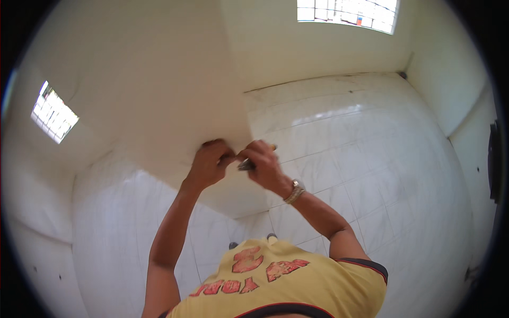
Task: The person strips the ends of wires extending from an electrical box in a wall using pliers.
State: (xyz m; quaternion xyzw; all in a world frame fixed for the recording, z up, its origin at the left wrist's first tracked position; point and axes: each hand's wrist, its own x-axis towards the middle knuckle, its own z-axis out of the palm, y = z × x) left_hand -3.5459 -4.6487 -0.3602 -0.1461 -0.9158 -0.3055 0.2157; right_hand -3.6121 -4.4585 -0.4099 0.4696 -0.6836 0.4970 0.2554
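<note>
My left hand (210, 163) is raised close to a pale wall column (175, 85), its fingers bent and pinched. Whatever sits between them is too small or hidden to make out. A dark patch shows behind its knuckles. Just to the right, my right hand (263, 167) is closed around a hand tool (245, 165) with a grey metal head; a bit of yellow-orange, perhaps its handle, shows above the fingers. Its thumb and fingertips nearly meet those of the left hand. A metal-banded watch (295, 192) circles the right wrist.
Glossy white tiles (328, 175) cover the floor on both sides of the column. Two barred windows (347, 13) let in bright light, at upper right and at left. A dark object (496, 161) is on the right wall. My shoes (271, 238) stand near the column's base.
</note>
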